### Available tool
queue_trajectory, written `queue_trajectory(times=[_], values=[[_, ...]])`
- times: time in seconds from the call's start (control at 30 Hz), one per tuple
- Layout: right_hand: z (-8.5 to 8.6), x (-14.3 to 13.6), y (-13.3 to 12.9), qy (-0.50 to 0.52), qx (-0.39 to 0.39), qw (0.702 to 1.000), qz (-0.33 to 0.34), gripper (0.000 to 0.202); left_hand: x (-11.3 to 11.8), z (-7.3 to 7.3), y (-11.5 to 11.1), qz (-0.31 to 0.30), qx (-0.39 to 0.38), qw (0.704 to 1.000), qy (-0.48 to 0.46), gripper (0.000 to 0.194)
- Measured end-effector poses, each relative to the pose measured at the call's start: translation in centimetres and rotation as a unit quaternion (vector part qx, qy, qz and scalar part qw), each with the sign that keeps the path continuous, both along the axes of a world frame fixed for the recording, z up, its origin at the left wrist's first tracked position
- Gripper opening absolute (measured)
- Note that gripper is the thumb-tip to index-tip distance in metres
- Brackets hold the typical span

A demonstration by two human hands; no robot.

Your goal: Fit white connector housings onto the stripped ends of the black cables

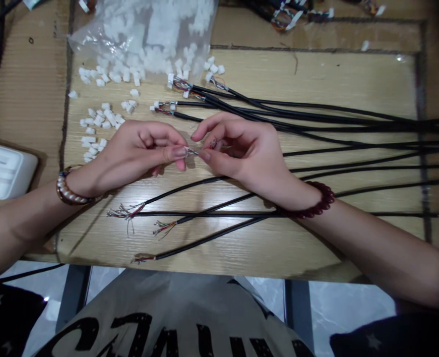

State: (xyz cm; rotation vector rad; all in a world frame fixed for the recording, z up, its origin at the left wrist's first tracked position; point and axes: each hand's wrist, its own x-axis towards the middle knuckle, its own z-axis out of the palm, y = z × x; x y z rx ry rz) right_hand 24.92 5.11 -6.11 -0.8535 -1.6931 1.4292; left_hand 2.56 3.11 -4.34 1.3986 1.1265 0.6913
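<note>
1. The person's left hand (148,146) is hovering over the tabletop (345,82), which is showing pale wood grain, left of its middle; its grip is closing fully, thumb and index finger pinching the tips of thin silvery wires (193,151). A small whitish piece is showing at the thumb, too blurred to name.
2. The right hand (245,148) is facing it; its grip is closing around the same wires, thumb against a bent finger, while the index finger is standing apart. The wires are bridging the narrow gap between both hands.
3. Four black round cables with frayed, stripped ends (204,215) are lying nearer the near edge, their ends pointing toward the left edge and their lengths running toward the right edge.
4. Black cables tipped with white plastic connectors (301,116) are stretching behind the hands toward the right edge.
5. Loose small white plastic connectors (109,117) are scattering across the far left part, near the left hand.
6. A clear plastic bag full of white pieces (148,32) is covering the far left corner.
7. A white block with rounded corners (5,171) is resting beyond the left edge.
</note>
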Motion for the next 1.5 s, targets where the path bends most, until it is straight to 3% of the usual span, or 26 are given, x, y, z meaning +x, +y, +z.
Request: queue_trajectory(times=[0.17, 0.67, 1.13, 1.5], values=[[0.0, -0.1, 0.1, -0.004, -0.025, 1.0, -0.009, 0.018, -0.2, -0.1, 0.3, -0.029, -0.001, 0.999, -0.027, 0.025], [0.2, -0.1, 0.0, 0.016, -0.047, 0.999, -0.005, 0.02, 0.0, 0.0, 0.2, -0.023, -0.021, 0.998, -0.056, 0.023], [0.0, -0.3, -0.2, 0.021, -0.048, 0.998, -0.03, 0.023, 0.0, -0.3, 0.1, -0.013, 0.015, 0.999, -0.035, 0.026], [-0.1, -0.3, -0.1, 0.036, -0.048, 0.997, -0.041, 0.027, -0.9, -1.5, -0.6, 0.019, 0.151, 0.988, 0.02, 0.027]])
